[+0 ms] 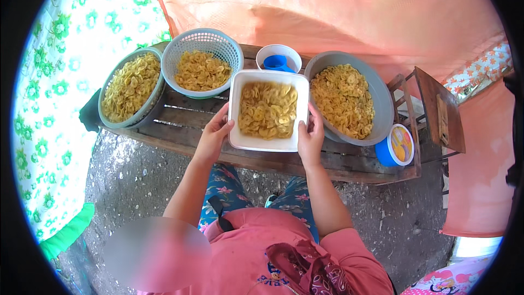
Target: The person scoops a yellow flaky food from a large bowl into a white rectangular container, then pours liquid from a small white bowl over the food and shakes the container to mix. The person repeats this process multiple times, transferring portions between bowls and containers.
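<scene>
Between both hands I hold a white square tub [236,131] with yellow banana chips [267,112] inside, over the front part of the bench. My left hand [216,131] grips its left wall, thumb on the near side. On the opposite wall, my right hand [311,134] is closed in the same way. Just right of the tub stands a big grey basin [385,104] with a heap of banana chips. Behind the tub's left side, a pale blue-grey perforated basket [224,44] holds more chips. A white bowl [295,55] with a blue scoop [278,63] sits behind the tub.
The slatted wooden bench [185,115] carries everything. Another grey basket [131,121] full of chips stands at its left end. At the right are a blue tub with a white lid [401,156] and a wooden chair [439,112]. Orange sheeting [338,0] and a floral curtain [71,66] hang around.
</scene>
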Demonstrator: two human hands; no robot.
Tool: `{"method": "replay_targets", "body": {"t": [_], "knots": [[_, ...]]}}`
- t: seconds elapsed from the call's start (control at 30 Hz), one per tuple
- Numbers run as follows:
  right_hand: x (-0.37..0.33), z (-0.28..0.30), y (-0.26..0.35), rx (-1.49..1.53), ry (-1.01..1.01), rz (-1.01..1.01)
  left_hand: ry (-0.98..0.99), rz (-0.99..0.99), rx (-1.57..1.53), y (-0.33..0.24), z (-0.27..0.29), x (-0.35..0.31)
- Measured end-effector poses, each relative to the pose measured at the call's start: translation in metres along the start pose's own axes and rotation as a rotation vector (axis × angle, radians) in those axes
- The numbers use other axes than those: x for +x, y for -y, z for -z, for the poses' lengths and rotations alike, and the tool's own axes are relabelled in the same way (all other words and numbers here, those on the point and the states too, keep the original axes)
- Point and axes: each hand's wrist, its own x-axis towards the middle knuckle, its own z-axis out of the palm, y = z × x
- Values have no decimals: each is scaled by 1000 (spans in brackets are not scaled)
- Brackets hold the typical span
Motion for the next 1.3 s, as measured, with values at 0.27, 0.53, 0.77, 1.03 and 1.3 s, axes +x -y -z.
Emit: {"method": "replay_targets", "body": {"t": [0.27, 0.53, 0.77, 1.03, 1.3], "knots": [[2, 1, 4, -5, -2, 105, 7, 48, -25, -9, -1, 2], [0, -3, 4, 45, -7, 248, 20, -33, 14, -8, 1, -5], [1, -6, 2, 56, 1, 165, -13, 42, -2, -11, -3, 0], [2, -3, 9, 33, -11, 217, 36, -14, 12, -7, 5, 6], [1, -1, 4, -26, 10, 24, 22, 8, -20, -7, 3, 5]]}}
